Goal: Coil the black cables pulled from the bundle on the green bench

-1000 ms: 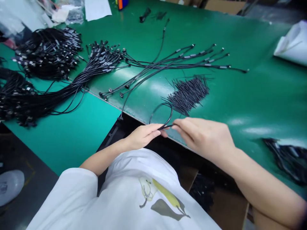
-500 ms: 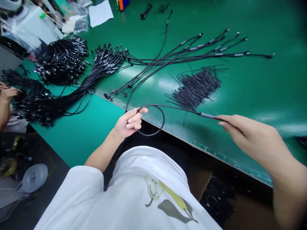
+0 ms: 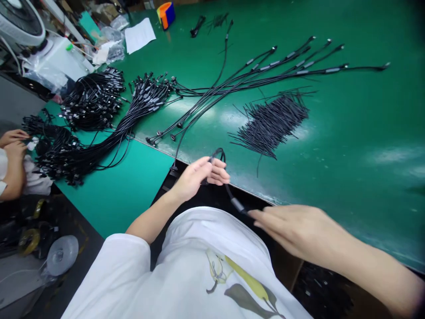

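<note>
Cable (image 3: pixel 228 189) is held between the two hands, in front of the white shirt (image 3: pixel 189 252), at the near edge of the green table (image 3: pixel 358 133). Left hand (image 3: pixel 199 176): thumb and fingers half curled on the black cable where it arches above them, a loose hold with the outer fingers a little spread. Right hand (image 3: pixel 299 226): fingers nearly straight, tips together, apparently pinching the cable just past its grey sleeve (image 3: pixel 237 204); fingers and blur hide the end from my head view, so I cannot tell what it carries. Handling, my estimate: light, springy rather than limp, since the arch stands up by itself; it would probably widen if the left hold slackened. The surface looks smooth, so a weak pinch might slide. The sleeve seems thicker and stiffer; I rate it the surest place for the right fingers and would avoid tugging or kinking the cable at the sleeve's edge. Beyond, similar cables (image 3: pixel 265 69) lie across the table, with a pile of thin black strips (image 3: pixel 274 122) on the near side of them.
</note>
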`<action>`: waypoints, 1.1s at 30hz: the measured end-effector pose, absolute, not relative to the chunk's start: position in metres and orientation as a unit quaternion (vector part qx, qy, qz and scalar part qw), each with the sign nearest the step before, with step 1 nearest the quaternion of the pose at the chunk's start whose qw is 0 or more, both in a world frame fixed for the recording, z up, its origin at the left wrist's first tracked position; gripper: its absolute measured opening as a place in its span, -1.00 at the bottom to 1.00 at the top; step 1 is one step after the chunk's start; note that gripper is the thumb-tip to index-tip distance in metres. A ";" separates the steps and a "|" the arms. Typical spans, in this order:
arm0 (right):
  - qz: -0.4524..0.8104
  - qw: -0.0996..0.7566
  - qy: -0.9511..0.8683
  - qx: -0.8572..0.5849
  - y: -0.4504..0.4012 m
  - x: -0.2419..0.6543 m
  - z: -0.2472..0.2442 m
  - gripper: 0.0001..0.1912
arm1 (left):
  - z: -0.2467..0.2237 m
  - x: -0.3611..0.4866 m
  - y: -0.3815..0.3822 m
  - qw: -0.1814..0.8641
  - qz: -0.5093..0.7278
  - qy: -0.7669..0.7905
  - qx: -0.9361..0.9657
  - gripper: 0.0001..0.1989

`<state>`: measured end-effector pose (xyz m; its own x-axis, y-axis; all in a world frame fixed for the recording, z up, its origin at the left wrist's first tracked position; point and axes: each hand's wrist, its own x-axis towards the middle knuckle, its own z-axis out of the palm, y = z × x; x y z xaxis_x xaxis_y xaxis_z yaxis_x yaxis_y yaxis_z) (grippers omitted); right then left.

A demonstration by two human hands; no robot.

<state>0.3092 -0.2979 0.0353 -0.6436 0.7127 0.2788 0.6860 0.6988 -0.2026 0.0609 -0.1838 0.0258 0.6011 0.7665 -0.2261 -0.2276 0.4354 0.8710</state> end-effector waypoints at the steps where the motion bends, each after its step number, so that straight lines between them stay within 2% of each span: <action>1: 0.070 0.185 -0.909 -0.368 -0.294 0.299 0.039 -0.68 | 0.024 0.067 -0.190 0.770 0.286 0.312 0.478 -0.57; 4: 0.113 0.241 -0.870 -0.414 -0.272 0.286 0.046 -0.75 | 0.020 0.075 -0.203 0.719 0.189 0.292 0.602 -0.60; 7: 0.200 0.328 -0.778 -0.497 -0.250 0.289 0.037 -0.81 | 0.020 0.076 -0.203 0.721 0.159 0.282 0.613 -0.64; 8: 0.237 0.376 -0.731 -0.518 -0.245 0.290 0.030 -0.77 | 0.021 0.076 -0.202 0.744 0.170 0.271 0.587 -0.63; 11: 0.339 0.505 -0.571 -0.552 -0.237 0.282 0.005 -0.43 | 0.020 0.081 -0.199 0.821 0.218 0.239 0.470 -0.57; 12: 0.378 0.515 -0.531 -0.556 -0.237 0.278 -0.003 -0.41 | 0.019 0.083 -0.199 0.835 0.231 0.240 0.438 -0.55; 15: 0.469 0.496 -0.454 -0.573 -0.239 0.264 -0.017 -0.71 | 0.011 0.091 -0.201 0.837 0.240 0.282 0.403 -0.51; 18: 0.525 0.533 -0.359 -0.558 -0.241 0.253 -0.016 -0.82 | -0.002 0.095 -0.206 0.811 0.239 0.338 0.413 -0.50; 21: 0.587 0.570 -0.265 -0.510 -0.242 0.245 -0.009 -0.85 | -0.013 0.096 -0.211 0.774 0.242 0.376 0.449 -0.49; 25: 0.573 0.621 -0.249 -0.474 -0.249 0.233 -0.006 -0.83 | -0.018 0.092 -0.212 0.708 0.200 0.368 0.568 -0.51; 30: 0.572 0.598 -0.299 -0.475 -0.266 0.217 -0.018 -0.69 | -0.020 0.087 -0.208 0.663 0.067 0.361 0.652 -0.60; 33: 0.548 0.598 -0.297 -0.504 -0.272 0.214 -0.021 -0.65 | -0.027 0.086 -0.211 0.684 0.000 0.355 0.638 -0.63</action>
